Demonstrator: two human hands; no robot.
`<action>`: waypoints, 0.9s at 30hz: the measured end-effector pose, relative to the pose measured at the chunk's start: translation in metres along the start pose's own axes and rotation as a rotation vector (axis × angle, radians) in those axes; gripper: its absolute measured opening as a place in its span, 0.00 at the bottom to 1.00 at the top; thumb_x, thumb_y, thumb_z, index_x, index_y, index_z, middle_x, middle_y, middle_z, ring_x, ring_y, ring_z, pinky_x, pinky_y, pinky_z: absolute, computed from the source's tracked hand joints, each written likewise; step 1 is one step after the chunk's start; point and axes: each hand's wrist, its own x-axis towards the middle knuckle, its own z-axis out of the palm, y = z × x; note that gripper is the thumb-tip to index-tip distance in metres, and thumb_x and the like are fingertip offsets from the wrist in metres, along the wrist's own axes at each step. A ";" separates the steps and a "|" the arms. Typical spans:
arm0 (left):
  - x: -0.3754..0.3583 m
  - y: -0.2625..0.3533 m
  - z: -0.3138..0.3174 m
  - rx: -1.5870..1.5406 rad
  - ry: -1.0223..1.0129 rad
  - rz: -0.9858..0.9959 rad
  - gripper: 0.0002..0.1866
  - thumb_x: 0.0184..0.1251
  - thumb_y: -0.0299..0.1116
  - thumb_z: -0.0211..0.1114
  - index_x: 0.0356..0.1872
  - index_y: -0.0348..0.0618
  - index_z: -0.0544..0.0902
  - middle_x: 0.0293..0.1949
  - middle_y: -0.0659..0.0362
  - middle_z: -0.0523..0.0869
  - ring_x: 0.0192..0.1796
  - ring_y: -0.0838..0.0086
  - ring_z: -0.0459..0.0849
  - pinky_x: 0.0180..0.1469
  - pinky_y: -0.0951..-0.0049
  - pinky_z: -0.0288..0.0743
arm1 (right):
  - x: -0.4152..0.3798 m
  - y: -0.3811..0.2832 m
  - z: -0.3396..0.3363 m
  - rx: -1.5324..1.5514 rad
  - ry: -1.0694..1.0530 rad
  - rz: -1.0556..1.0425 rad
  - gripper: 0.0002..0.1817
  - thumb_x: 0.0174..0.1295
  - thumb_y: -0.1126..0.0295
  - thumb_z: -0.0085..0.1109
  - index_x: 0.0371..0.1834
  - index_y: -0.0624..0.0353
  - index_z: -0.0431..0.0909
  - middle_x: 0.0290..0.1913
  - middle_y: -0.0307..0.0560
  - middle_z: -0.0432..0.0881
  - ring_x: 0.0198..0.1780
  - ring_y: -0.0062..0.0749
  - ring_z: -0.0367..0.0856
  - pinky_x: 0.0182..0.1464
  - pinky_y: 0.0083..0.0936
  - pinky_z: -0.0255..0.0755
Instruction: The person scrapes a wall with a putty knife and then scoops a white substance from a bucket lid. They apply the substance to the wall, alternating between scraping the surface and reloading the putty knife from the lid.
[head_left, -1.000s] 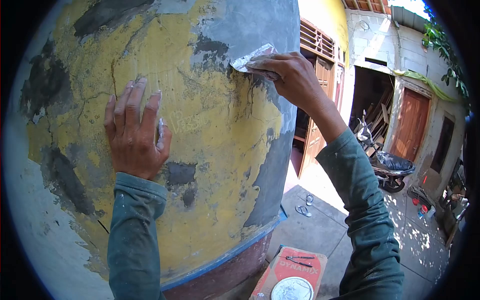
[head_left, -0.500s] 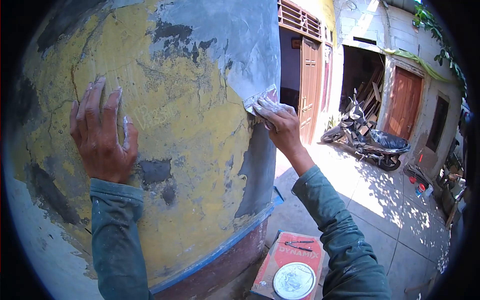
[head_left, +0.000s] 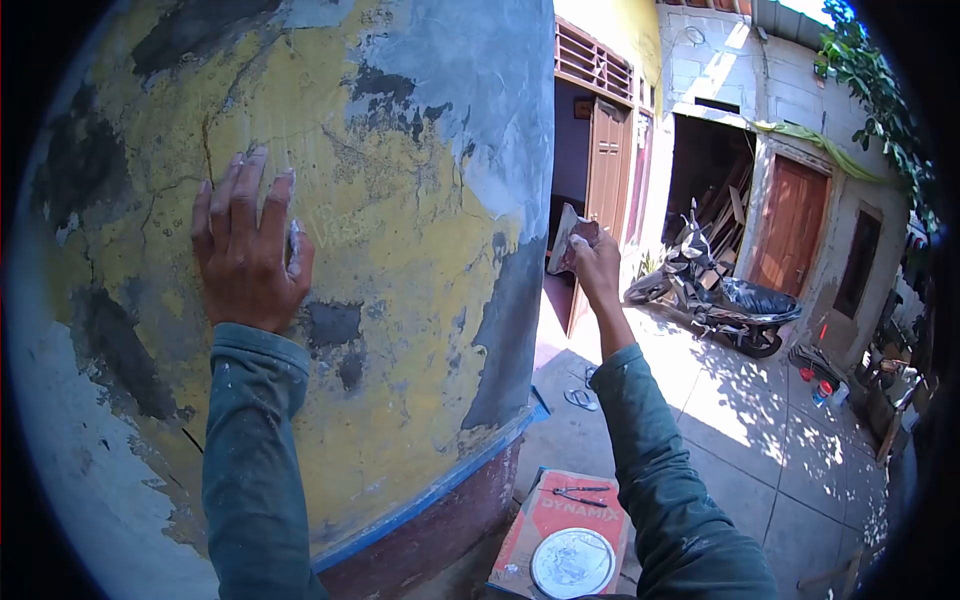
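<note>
The left hand (head_left: 248,250) lies flat against the wall (head_left: 400,300), palm down, fingers pointing up and close together, thumb out to the right, its forearm rising straight from below in a teal sleeve. The right hand (head_left: 592,255) is raised just off the wall's right edge, not touching it, fingers closed around a scraper (head_left: 563,236), the sleeved arm bent up from the lower right.

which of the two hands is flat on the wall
The left hand, palm pressed on the yellow wall; the right hand is off it, gripping a scraper.
</note>
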 end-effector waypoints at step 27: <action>0.003 0.001 -0.001 -0.026 0.030 -0.014 0.27 0.56 0.36 0.71 0.61 0.57 0.82 0.71 0.60 0.76 0.77 0.66 0.69 0.83 0.53 0.54 | -0.029 -0.105 0.078 -0.084 0.097 -0.459 0.12 0.66 0.75 0.55 0.50 0.63 0.84 0.42 0.66 0.85 0.43 0.61 0.86 0.45 0.43 0.76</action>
